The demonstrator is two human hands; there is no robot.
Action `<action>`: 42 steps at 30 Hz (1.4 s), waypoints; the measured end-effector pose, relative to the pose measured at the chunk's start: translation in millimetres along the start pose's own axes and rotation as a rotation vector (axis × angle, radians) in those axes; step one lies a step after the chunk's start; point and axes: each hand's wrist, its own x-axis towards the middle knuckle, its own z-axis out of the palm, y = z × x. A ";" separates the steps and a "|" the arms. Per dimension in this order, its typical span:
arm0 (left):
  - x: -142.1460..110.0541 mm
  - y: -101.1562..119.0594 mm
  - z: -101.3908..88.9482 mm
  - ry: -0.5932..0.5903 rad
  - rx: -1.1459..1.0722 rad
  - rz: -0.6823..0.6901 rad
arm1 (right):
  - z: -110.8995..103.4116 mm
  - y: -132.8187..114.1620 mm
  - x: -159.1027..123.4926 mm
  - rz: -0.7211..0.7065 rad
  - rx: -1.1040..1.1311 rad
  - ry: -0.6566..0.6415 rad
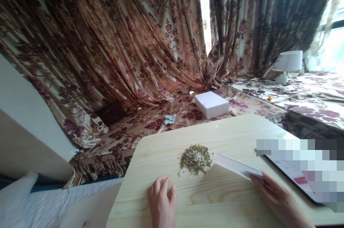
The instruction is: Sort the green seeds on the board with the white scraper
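On the pale wood-grain table lies a loose heap of small green and white grains, with a few strays around its edge. My left hand rests on the tabletop just below and left of the heap. Its fingers are loosely bent, the thumb stands apart, and nothing shows in it. My right hand grips one end of a flat white strip, thumb on one side and fingers on the other. The strip's far end points left, close to the heap's right edge and apart from most of the grains.
At the table's right lies a tablet, partly blurred out. Beyond the table, a white box and a small light-blue cloth lie on a flower-patterned cover. A white lamp stands farther right, before patterned curtains.
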 end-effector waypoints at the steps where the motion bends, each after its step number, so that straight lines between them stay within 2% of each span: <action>1: 0.2 0.0 0.0 -0.003 -0.001 0.000 | -0.5 0.5 0.5 0.001 -0.002 -0.020; 7: 2.1 3.8 -6.0 -0.014 -0.010 -0.010 | 5.7 1.7 -4.7 0.020 0.013 0.085; 17: -0.1 16.0 -16.6 -0.073 0.042 -0.011 | 2.2 -0.5 -4.6 0.010 0.022 0.004; 23: -1.2 19.0 -18.8 -0.073 0.081 -0.013 | -0.1 -3.1 5.0 0.014 -0.021 -0.124; 29: -1.5 17.9 -19.0 -0.071 0.064 -0.013 | 11.1 0.1 8.7 -0.010 -0.022 -0.117; 35: -2.9 17.8 -18.8 -0.085 0.048 -0.024 | 11.9 8.2 7.1 0.000 -0.036 -0.188; 42: -3.3 18.0 -19.3 -0.098 0.040 -0.035 | 14.6 10.6 7.1 0.015 -0.050 -0.205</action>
